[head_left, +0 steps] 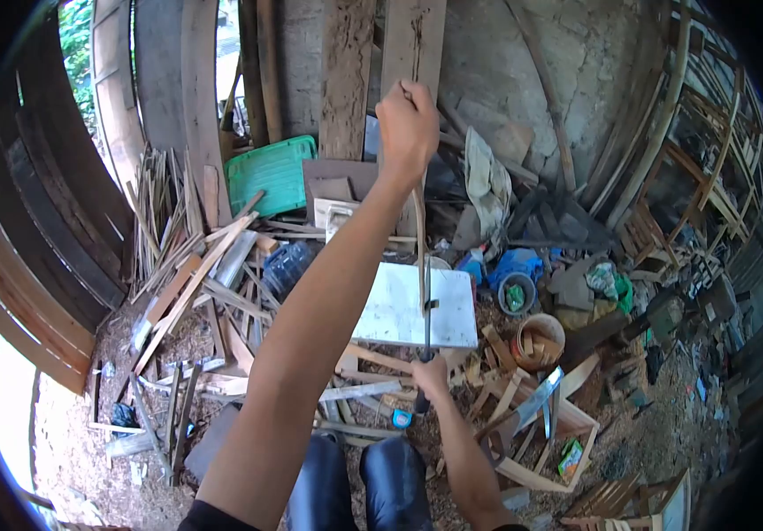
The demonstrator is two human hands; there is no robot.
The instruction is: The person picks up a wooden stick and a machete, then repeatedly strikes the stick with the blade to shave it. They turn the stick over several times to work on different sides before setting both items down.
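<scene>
My left hand [408, 133] is raised high in front of me, closed in a fist around the upper part of a thin wooden strip [420, 226]. The strip hangs down from the fist over a white-topped stand [386, 305]. Lower down, my right hand [432, 379] is wrapped round a long, narrow dark tool [427, 334] that points upward. Its kind is not clear; it may be a blade. The tool's upper part lies alongside the strip's lower end; whether they touch I cannot tell. A blue tape measure [402, 419] lies near my knees.
To the right are a wooden frame box [583, 451] with a handsaw [538, 403] across it, a bucket of wood offcuts [540, 329] and a grey bucket [516, 305]. Scrap wood [191, 296] is piled left, by a green crate [271, 177]. Planks lean against the wall.
</scene>
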